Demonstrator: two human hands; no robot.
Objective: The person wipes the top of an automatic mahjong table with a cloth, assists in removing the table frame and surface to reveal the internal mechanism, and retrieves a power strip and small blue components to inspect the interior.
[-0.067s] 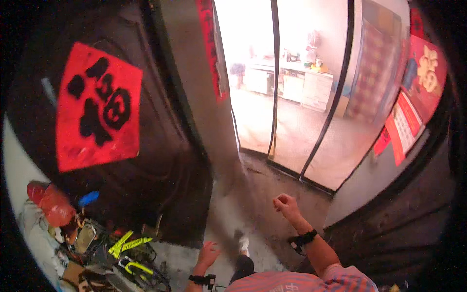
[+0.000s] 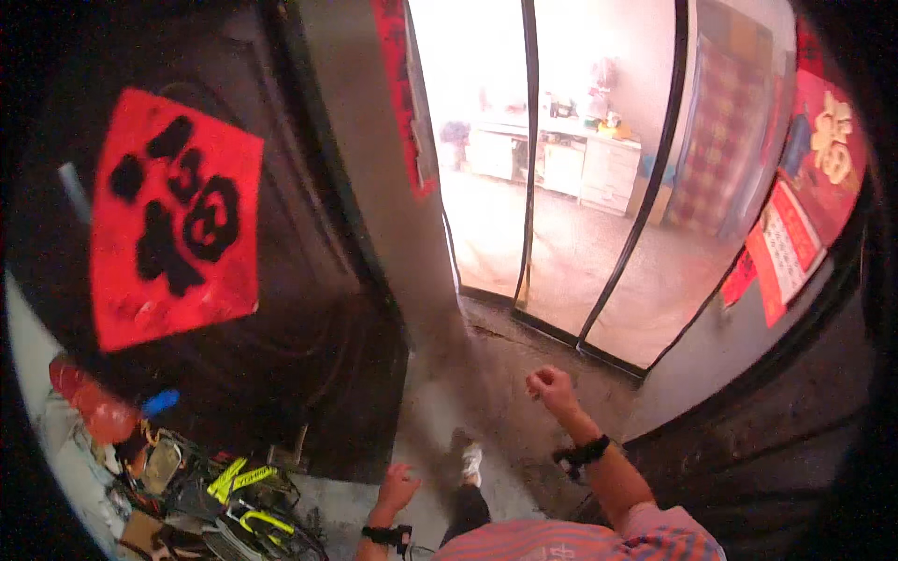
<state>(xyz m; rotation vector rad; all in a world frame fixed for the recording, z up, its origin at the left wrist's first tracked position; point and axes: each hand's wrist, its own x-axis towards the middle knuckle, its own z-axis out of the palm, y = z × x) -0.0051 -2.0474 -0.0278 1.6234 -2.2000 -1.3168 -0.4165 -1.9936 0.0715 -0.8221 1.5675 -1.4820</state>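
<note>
My right hand (image 2: pixel 553 389) is held out in front of me at waist height, its fingers curled in with nothing seen in them. A black band (image 2: pixel 582 455) is around that wrist. Lower and to the left, my left hand (image 2: pixel 399 488) hangs with loosely curled fingers and nothing visible in it. Another dark band (image 2: pixel 387 536) circles the left wrist. Neither hand touches anything. Ahead of both hands stands a doorway with a sheer screen curtain (image 2: pixel 571 252) divided by dark vertical strips.
A dark door (image 2: pixel 309 374) bearing a red paper diamond (image 2: pixel 178 299) stands at left. Below it are a yellow-and-black bicycle (image 2: pixel 245 486) and red bags (image 2: pixel 103 407). Beyond the curtain is a bright room with white cabinets (image 2: pixel 608 175). My white shoe (image 2: pixel 472 463) is on the grey floor.
The door with the red paper has shifted left and slightly down in view. More of my forward leg and shoe shows. My hands keep nearly the same pose.
</note>
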